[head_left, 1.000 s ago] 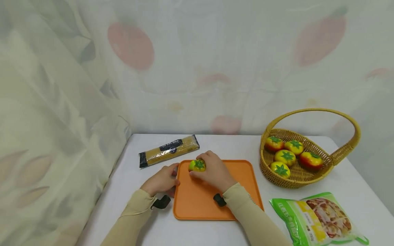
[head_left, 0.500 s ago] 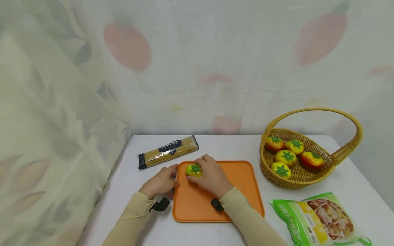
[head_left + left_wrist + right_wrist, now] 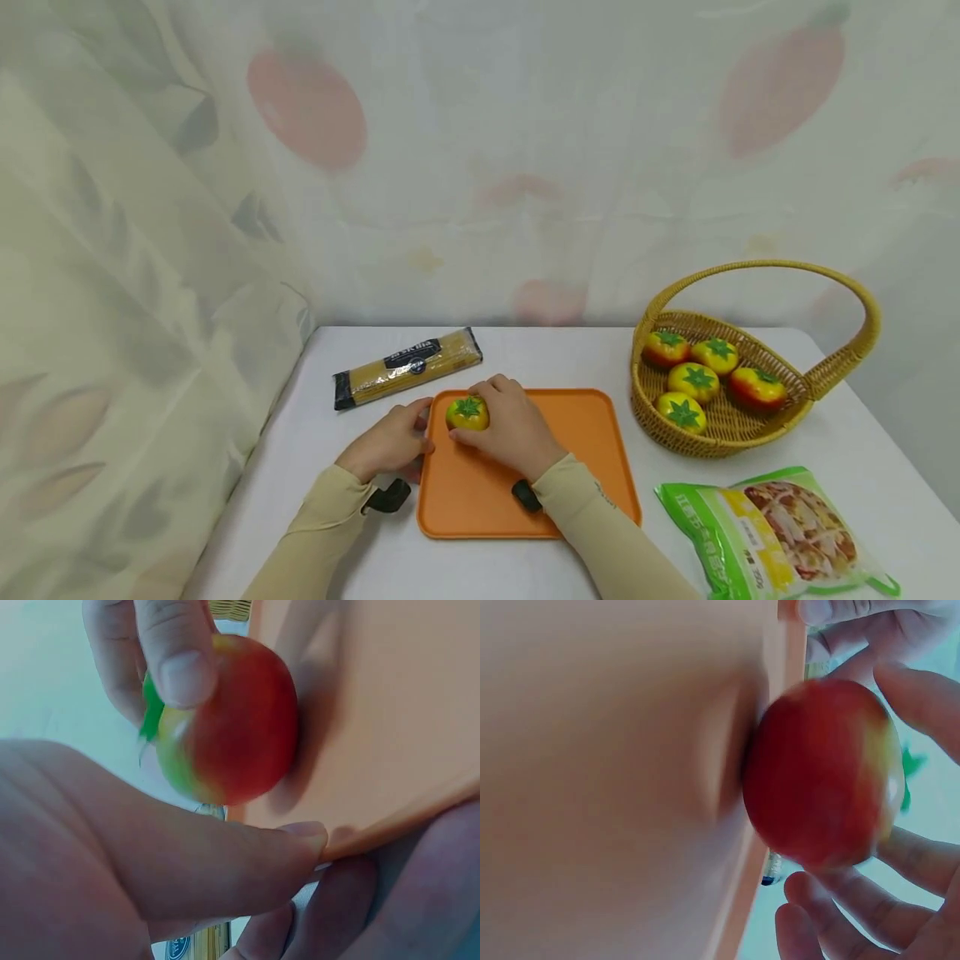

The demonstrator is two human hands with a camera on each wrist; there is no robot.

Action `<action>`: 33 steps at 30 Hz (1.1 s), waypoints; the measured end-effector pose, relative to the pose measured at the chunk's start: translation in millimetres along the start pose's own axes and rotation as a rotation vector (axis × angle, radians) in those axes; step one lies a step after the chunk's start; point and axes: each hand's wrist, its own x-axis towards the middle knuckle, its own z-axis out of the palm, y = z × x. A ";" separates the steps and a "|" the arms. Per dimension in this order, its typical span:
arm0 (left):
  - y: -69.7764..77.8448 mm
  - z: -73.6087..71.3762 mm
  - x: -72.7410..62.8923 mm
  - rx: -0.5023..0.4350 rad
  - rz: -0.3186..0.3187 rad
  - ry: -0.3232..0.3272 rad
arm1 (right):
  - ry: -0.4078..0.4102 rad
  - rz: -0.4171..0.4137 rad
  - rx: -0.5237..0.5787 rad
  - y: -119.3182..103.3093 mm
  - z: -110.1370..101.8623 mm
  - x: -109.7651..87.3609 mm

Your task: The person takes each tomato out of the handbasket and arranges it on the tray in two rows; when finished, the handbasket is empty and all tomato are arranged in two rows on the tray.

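Note:
My right hand (image 3: 513,425) holds a tomato (image 3: 467,414) over the far left corner of an orange tray (image 3: 487,500). Green star-shaped leaves top the tomato, yellow-green above and red below; in the right wrist view the tomato (image 3: 821,776) sits between thumb and fingers, right at the tray surface. My left hand (image 3: 386,442) pinches the tray's left edge. In the left wrist view its thumb (image 3: 247,862) lies at the rim, with the other fingers curled beneath the tray.
A wicker basket (image 3: 686,446) with several similar tomatoes stands at the right on the white table (image 3: 375,558). In front of it lies a green food bag (image 3: 776,533). Behind my left hand is a pack of spaghetti (image 3: 408,367).
My right hand has moved the tomato left and slightly nearer to me over the tray. The left hand stays at the tray's edge.

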 end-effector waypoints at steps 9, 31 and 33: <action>-3.4 4.0 10.6 0.016 0.041 -0.023 | 0.019 -0.005 -0.027 11.2 -46.4 -17.8; -13.0 -3.4 12.2 0.049 0.015 -0.035 | 0.052 0.098 -0.356 183.6 -238.4 -98.9; -13.3 -3.5 12.9 0.051 0.017 -0.039 | 0.033 0.125 -0.369 195.8 -246.9 -98.7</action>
